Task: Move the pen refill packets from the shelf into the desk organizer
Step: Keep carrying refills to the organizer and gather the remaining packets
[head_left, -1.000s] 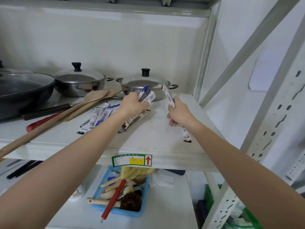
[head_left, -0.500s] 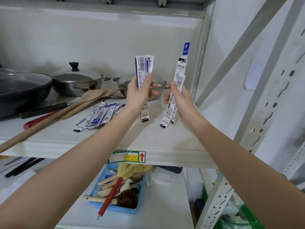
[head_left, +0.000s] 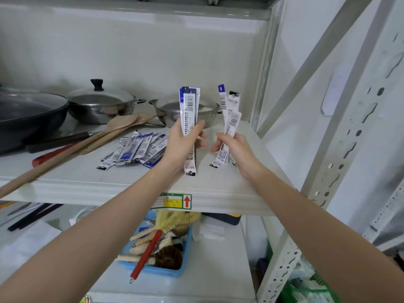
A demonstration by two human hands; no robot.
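Near the frame's centre, one upright bundle of refill packets (head_left: pixel 189 119) is gripped by the left hand (head_left: pixel 182 143) and another bundle (head_left: pixel 228 127) by the right hand (head_left: pixel 235 147), while a pile (head_left: pixel 135 149) remains on the shelf (head_left: pixel 122 186) to the left and no desk organizer is seen, so little appears done.

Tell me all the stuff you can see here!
held packets: two bunches, white and blue, upright, one in each hand
loose packets: a pile, white and blue, lying on the shelf
pots: two, silver with lids, at the shelf's back
pan: one, dark, far left
spatulas: two, wooden, beside the pan
basket: one, blue, holding brushes, on the lower shelf
label: one, green and yellow with a red arrow, on the shelf edge
hands: left and right, each gripping a bunch above the shelf
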